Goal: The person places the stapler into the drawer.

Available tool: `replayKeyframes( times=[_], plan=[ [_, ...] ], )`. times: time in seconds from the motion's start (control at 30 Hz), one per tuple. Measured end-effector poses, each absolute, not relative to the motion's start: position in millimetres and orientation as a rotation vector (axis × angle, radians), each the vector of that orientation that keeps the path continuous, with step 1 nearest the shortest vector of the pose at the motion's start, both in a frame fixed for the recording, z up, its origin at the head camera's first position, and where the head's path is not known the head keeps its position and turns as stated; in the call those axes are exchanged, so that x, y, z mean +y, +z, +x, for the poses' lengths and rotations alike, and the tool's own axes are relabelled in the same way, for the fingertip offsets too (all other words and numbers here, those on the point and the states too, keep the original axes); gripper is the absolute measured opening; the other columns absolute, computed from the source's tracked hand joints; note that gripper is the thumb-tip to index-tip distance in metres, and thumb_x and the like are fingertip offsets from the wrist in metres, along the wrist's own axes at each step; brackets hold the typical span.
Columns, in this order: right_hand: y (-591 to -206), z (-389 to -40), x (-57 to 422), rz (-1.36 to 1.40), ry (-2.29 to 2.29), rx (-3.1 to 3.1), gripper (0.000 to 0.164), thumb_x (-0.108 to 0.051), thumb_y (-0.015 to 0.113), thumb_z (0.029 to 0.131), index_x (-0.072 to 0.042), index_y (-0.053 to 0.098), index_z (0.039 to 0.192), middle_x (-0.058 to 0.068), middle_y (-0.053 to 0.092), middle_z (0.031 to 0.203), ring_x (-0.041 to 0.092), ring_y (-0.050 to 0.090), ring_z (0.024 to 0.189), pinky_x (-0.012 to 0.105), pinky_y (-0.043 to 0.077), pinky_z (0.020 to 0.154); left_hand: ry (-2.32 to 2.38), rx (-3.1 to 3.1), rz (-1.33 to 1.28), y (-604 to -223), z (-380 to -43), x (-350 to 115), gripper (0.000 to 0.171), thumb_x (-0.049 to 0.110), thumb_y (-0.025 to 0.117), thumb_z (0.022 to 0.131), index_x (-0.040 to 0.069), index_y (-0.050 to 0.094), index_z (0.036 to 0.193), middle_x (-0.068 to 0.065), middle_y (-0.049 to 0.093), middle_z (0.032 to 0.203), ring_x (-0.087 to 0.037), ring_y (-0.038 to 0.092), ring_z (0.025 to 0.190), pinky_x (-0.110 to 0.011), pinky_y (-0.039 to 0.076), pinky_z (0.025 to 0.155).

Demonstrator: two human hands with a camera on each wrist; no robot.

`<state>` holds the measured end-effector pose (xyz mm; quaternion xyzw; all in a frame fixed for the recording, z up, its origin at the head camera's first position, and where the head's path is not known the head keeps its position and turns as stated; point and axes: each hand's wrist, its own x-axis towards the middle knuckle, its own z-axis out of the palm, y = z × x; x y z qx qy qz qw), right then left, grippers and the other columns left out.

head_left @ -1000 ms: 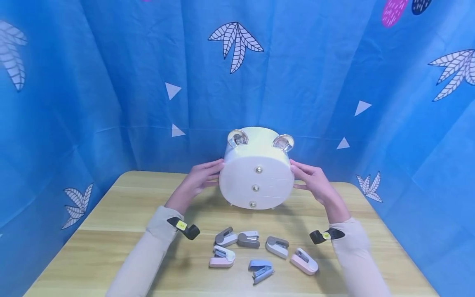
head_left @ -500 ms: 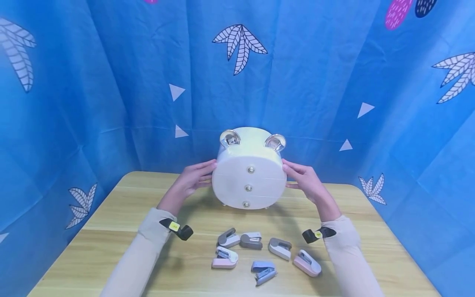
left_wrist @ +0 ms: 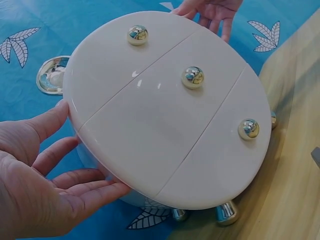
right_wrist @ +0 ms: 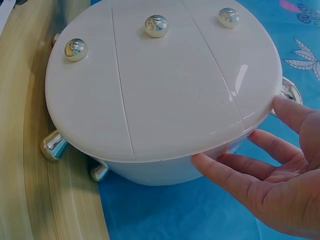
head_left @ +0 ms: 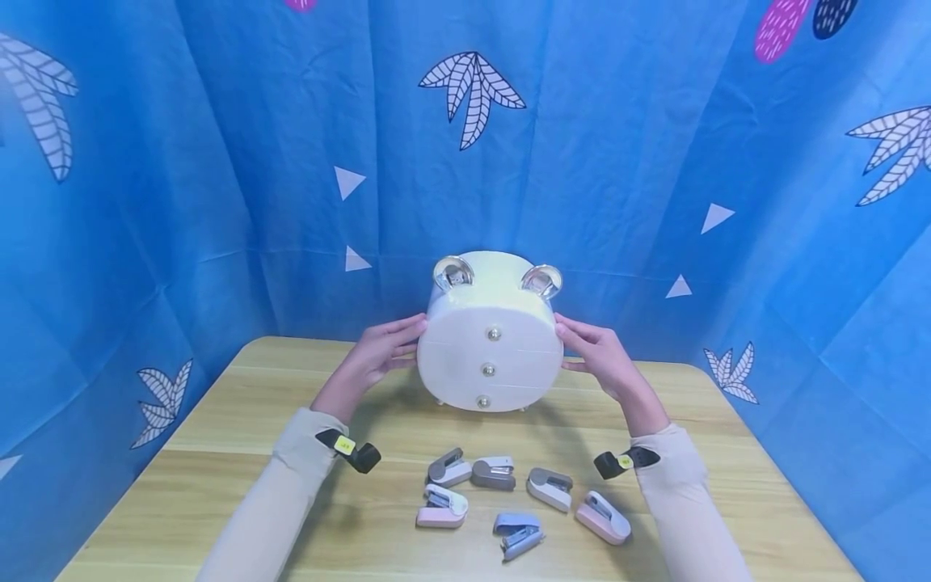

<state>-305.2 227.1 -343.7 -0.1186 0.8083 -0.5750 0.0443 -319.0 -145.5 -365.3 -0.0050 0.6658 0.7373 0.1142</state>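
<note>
A white oval drawer box (head_left: 490,356) with shiny ear shapes on top stands near the table's back edge. Its front has three drawers, each with a round gold knob. My left hand (head_left: 378,352) touches the box's left side; in the left wrist view its thumb and fingertips (left_wrist: 120,189) lie along the rim and side, spread apart. On the opposite side, my right hand (head_left: 604,356) touches the box with its thumb near the front rim and its fingers (right_wrist: 270,145) fairly straight against the wall. The back of the box is hidden.
Several small staplers lie in front of the box, among them a blue one (head_left: 519,535), a pink-and-white one (head_left: 442,507) and a grey-and-white one (head_left: 550,488). The wooden table (head_left: 211,477) is enclosed by a blue patterned curtain (head_left: 596,162).
Between my hands, the box has shifted slightly left relative to the staplers, mostly in the first half second. The view has also moved a little. Both hands keep touching the sides.
</note>
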Motion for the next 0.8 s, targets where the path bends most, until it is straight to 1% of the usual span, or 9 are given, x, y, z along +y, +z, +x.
replayKeyframes(
  times=[0.2, 0.33, 0.47, 0.6, 0.7, 0.8],
  plan=[
    [-344.0, -306.3, 228.9, -0.352, -1.764, 2.473, 0.060, -0.042, 0.059, 0.103, -0.015, 0.045, 0.154, 0.012, 0.042, 0.161, 0.038, 0.040, 0.148, 0.049, 0.055, 0.099, 2.155, 1.964, -0.029, -363.6, -317.3, -143.2, 0.060, 0.035, 0.072, 0.096, 0.015, 0.052, 0.150, -0.011, 0.048, 0.157, -0.036, 0.051, 0.140, -0.052, 0.046, 0.113],
    [-346.6, -307.3, 230.8, -0.352, -1.784, 2.480, 0.060, -0.042, 0.060, 0.102, -0.013, 0.046, 0.153, 0.014, 0.044, 0.160, 0.038, 0.044, 0.145, 0.047, 0.056, 0.097, 2.154, 1.978, -0.033, -360.0, -315.7, -141.0, 0.060, 0.032, 0.072, 0.096, 0.011, 0.053, 0.148, -0.013, 0.050, 0.155, -0.037, 0.052, 0.140, -0.051, 0.047, 0.113],
    [-348.2, -302.1, 229.6, -0.369, -1.772, 2.554, 0.059, -0.041, 0.059, 0.103, -0.008, 0.050, 0.150, 0.017, 0.049, 0.155, 0.040, 0.049, 0.140, 0.047, 0.057, 0.096, 2.159, 2.045, 0.031, -354.1, -316.2, -137.6, 0.062, 0.029, 0.072, 0.096, 0.008, 0.050, 0.150, -0.013, 0.048, 0.156, -0.034, 0.046, 0.144, -0.051, 0.040, 0.118],
    [-345.6, -293.5, 225.7, -0.412, -1.694, 2.734, 0.051, -0.037, 0.060, 0.104, -0.003, 0.059, 0.141, 0.021, 0.062, 0.141, 0.040, 0.060, 0.128, 0.047, 0.059, 0.094, 2.179, 2.132, 0.146, -339.5, -320.9, -130.9, 0.061, 0.026, 0.072, 0.096, 0.010, 0.048, 0.151, -0.010, 0.050, 0.155, -0.029, 0.046, 0.145, -0.048, 0.037, 0.121],
    [-342.5, -285.9, 220.3, -0.457, -1.563, 2.949, 0.042, -0.034, 0.062, 0.103, -0.004, 0.067, 0.132, 0.020, 0.071, 0.126, 0.036, 0.069, 0.114, 0.047, 0.061, 0.091, 2.204, 2.169, 0.212, -325.0, -327.6, -125.6, 0.057, 0.018, 0.070, 0.097, 0.010, 0.050, 0.149, -0.013, 0.056, 0.150, -0.028, 0.051, 0.141, -0.045, 0.037, 0.122],
    [-338.5, -276.0, 212.2, -0.513, -1.444, 3.161, 0.034, -0.029, 0.064, 0.102, -0.005, 0.072, 0.124, 0.017, 0.076, 0.113, 0.031, 0.073, 0.100, 0.047, 0.062, 0.085, 2.186, 2.241, 0.244, -314.2, -335.7, -122.1, 0.056, 0.013, 0.071, 0.095, 0.010, 0.053, 0.147, -0.015, 0.061, 0.144, -0.028, 0.054, 0.138, -0.044, 0.035, 0.123]
  ],
)
